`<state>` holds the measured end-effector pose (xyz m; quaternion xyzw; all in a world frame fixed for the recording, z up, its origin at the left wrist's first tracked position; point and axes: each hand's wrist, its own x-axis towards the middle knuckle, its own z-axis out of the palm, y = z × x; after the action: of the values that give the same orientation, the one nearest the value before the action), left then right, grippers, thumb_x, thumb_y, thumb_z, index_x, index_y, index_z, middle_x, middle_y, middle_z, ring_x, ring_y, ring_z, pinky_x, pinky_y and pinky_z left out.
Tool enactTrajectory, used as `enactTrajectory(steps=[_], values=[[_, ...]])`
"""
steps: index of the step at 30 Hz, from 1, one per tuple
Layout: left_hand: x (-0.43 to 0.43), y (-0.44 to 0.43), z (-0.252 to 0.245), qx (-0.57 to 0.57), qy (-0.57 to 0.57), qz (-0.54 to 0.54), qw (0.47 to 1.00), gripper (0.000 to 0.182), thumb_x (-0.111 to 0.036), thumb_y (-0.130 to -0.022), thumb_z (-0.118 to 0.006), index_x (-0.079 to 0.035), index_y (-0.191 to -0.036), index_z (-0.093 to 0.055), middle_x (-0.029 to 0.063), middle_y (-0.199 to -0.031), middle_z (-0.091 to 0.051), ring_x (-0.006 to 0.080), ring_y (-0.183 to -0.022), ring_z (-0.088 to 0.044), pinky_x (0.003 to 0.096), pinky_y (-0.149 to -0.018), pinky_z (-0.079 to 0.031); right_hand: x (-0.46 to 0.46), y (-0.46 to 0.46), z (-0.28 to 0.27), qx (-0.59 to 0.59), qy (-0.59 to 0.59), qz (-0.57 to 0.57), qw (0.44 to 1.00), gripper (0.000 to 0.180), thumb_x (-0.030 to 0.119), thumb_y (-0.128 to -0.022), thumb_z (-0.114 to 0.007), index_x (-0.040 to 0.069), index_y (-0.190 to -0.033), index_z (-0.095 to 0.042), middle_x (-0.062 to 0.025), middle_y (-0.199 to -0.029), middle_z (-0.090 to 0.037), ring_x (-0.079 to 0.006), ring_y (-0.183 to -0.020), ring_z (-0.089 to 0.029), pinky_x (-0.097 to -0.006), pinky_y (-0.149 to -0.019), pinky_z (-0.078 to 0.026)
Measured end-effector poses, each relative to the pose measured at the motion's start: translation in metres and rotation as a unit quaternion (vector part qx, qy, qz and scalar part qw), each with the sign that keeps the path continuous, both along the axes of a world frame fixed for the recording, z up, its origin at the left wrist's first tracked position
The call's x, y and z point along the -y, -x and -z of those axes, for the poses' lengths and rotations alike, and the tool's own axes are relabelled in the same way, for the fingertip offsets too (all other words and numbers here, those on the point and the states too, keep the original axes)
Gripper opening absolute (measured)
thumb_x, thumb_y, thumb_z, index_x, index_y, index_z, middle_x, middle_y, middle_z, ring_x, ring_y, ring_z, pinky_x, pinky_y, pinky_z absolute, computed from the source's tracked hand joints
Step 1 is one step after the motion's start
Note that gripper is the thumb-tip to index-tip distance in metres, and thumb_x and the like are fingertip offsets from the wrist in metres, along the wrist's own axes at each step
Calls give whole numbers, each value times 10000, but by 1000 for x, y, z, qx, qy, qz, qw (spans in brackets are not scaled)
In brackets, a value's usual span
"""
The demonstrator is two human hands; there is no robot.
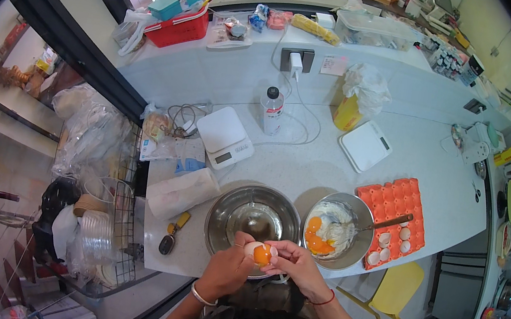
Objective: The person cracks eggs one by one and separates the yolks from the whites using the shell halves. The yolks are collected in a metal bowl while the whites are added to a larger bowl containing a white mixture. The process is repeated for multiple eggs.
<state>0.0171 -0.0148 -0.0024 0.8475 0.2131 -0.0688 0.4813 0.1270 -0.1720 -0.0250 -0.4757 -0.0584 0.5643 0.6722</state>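
Both my hands hold a cracked egg over the near rim of a wide stainless steel bowl (226,194). My left hand (232,265) grips one part of the eggshell (250,247), and my right hand (296,267) has the other part. An orange egg yolk (262,255) shows between the shell parts. Clear liquid seems to lie in the wide bowl. Beside it stands a smaller metal bowl (366,209) with a white creamy mixture (333,214) and several yolks (317,241). A whisk (381,222) with a brown handle leans in that bowl.
Right of the bowls is a red egg tray (392,193) with several shells. Farther back are two white kitchen scales (224,135), a bottle (270,112) and a yellow container (348,111). A paper towel roll (184,192) and keys (171,236) lie left. A yellow chair (396,287) stands right.
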Motion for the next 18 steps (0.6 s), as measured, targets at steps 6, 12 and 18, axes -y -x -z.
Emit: enactTrajectory(steps=[6,12,18], values=[[-3,1,-10,-8,117,-76,990,346,-195,-861,-401,-9,-1151,-373,195,-1071,-530,361,-965,-578,389,-838,-446,-1,-2,-10,-20,-56,6,998,421,94,-918,-568,-10,-1306,-440,-126,-1210,-555,-208,-993,-629,-285,-855,-533],[-3,0,-27,71,90,-90,989,306,-212,-894,-428,50,-1049,-457,195,-1111,-498,406,-880,-582,437,-755,-464,0,0,-5,-54,-123,0,991,472,139,-929,-567,15,-1350,-394,-102,-1243,-530,-222,-1074,-590,-325,-918,-499],[-5,3,-38,87,0,-44,995,323,-229,-885,-458,24,-1087,-447,176,-1093,-510,396,-831,-595,434,-722,-481,1,-1,8,-18,-167,-32,985,478,127,-921,-579,28,-1351,-393,-86,-1283,-508,-168,-1138,-538,-327,-960,-461]])
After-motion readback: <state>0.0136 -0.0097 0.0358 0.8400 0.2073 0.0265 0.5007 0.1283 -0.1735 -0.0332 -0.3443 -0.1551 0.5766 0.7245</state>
